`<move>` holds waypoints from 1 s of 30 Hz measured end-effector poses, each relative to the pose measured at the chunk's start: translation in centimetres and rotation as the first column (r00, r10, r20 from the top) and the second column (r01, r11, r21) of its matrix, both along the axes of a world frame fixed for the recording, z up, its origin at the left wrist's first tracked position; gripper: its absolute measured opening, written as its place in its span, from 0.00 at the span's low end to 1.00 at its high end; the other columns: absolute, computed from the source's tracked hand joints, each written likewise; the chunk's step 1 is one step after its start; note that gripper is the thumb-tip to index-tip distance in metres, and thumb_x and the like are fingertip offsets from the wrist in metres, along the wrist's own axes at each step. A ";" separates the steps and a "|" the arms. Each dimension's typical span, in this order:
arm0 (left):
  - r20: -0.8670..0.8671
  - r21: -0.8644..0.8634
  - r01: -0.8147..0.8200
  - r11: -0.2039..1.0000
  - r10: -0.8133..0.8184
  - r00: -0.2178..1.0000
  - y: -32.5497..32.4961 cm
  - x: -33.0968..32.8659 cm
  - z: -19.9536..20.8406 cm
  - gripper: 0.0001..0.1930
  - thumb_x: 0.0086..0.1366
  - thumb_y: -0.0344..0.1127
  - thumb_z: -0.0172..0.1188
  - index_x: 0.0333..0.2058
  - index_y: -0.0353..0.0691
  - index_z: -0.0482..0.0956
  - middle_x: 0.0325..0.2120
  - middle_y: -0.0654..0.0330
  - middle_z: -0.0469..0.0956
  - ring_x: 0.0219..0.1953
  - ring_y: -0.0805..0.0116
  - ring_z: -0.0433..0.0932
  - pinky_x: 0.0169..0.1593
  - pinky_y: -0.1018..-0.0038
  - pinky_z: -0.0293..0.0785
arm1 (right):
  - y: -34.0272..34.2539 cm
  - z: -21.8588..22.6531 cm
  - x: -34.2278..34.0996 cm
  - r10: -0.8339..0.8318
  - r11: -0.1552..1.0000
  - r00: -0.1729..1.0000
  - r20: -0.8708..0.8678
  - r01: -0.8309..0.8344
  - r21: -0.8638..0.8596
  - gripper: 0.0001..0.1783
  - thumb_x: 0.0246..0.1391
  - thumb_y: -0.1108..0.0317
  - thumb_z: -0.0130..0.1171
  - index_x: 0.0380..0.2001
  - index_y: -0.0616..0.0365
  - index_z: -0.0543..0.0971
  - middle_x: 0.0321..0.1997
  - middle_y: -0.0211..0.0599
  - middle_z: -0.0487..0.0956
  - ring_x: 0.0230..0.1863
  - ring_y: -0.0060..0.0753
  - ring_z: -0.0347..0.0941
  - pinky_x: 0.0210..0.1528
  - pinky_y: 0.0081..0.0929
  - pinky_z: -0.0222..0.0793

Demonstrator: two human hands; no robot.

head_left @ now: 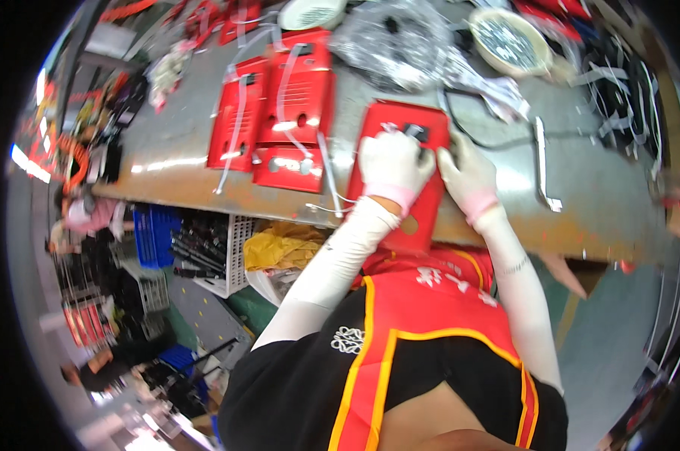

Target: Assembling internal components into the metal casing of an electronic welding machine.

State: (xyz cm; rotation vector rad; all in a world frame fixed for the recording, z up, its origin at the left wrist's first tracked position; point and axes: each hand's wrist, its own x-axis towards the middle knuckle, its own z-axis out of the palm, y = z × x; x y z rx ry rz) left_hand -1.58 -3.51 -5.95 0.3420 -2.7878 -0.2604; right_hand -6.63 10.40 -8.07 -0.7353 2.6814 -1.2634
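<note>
A red sheet-metal panel [424, 203] lies in front of me at the table's near edge, with a small black square part [416, 133] set in its upper half. My left hand [394, 167], in a white glove with a pink cuff, rests on the panel with its fingers curled beside the black part. Whatever those fingers pinch is hidden or too small to name. At the panel's right edge my right hand [469, 174], gloved alike, is closed on the rim, thumb side toward the left hand.
Several red panels with white straps [291, 113] lie to the left. Beyond are a clear plastic bag [393, 45], a bowl of small metal parts [505, 43] and white cloth gloves [498, 94]. A wrench [543, 161] lies at right near a black cable [475, 139]. Crates [238, 252] stand below left.
</note>
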 end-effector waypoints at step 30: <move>-0.010 -0.019 0.109 0.994 -0.109 0.994 0.7 -4.2 1.4 0.24 0.59 0.51 0.57 0.47 0.39 0.76 0.43 0.51 0.76 0.53 0.55 0.71 0.65 0.54 0.52 | 0.8 -2.0 0.1 -0.016 0.963 0.992 0.121 0.048 -0.265 0.18 0.53 0.69 0.57 0.48 0.62 0.74 0.29 0.37 0.81 0.26 0.26 0.77 0.34 0.26 0.73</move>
